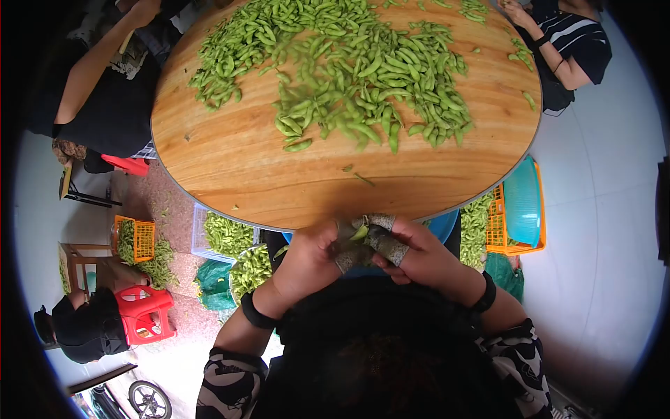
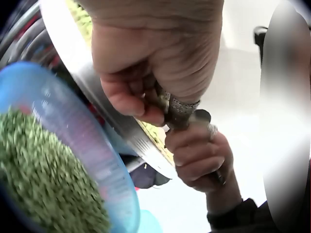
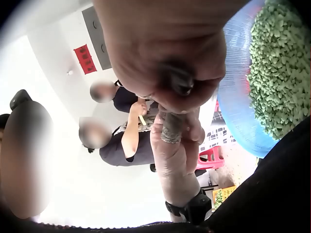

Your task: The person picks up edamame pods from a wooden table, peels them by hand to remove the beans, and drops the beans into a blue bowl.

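Close to the table's near edge, a green soybean pod shows between the two hands. My left hand pinches it between thumb and fingers. My right hand meets the left at the fingertips, its fingers curled. In the left wrist view, the right hand grips a slim dark tool whose end pokes out of the fist; its working end is hidden. The tool's dark end also shows at the palm in the right wrist view. Grey knit finger covers wrap several fingers.
Pods lie heaped on the round wooden table. Below the hands, a blue basin holds shelled green beans. Crates of pods flank my legs, with a teal basket at right. Other people sit around the table.
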Motion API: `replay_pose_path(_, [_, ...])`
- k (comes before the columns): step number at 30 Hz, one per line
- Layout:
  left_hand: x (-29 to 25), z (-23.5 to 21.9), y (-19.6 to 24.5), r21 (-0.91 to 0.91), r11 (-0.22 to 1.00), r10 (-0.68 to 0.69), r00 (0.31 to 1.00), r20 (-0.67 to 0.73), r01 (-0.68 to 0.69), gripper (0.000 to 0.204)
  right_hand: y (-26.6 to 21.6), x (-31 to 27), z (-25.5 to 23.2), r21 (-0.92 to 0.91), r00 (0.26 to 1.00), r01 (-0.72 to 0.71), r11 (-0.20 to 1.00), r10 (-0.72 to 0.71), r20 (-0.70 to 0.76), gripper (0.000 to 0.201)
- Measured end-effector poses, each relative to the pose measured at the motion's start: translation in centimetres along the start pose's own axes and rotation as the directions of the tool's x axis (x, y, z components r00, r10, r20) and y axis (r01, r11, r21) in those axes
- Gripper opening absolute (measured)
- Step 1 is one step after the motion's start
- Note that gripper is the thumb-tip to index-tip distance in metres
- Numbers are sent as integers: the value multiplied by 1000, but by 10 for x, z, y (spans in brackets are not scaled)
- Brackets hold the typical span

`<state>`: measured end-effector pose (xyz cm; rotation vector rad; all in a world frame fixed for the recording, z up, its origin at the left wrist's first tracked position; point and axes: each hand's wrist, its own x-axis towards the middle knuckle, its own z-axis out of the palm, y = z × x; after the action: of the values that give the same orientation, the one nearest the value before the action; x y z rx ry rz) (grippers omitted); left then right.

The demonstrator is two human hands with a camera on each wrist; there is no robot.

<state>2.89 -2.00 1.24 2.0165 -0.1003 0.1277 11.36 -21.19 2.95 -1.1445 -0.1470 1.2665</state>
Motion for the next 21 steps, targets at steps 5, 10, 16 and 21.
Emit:
replay_pose_path(5, [-1, 2, 8, 633, 749, 267, 964, -20, -194, 20, 7, 2, -4, -426, 989, 130, 895, -150, -14, 23])
replay_pose_path(10, [0, 9, 1, 773, 598, 314, 949, 17, -212, 20, 22, 10, -4, -581, 816, 490, 650, -577, 43, 28])
replay_pose_path(16, [-6, -6, 8, -805, 314, -250, 862, 441, 503, 23, -8, -11, -2, 2, 993, 49, 999, -49, 107, 33])
replay_pose_path(21, [-11, 3, -2, -836, 315, -293, 884, 364, 449, 26, -11, -10, -5, -128, 999, 39, 991, -36, 28, 32])
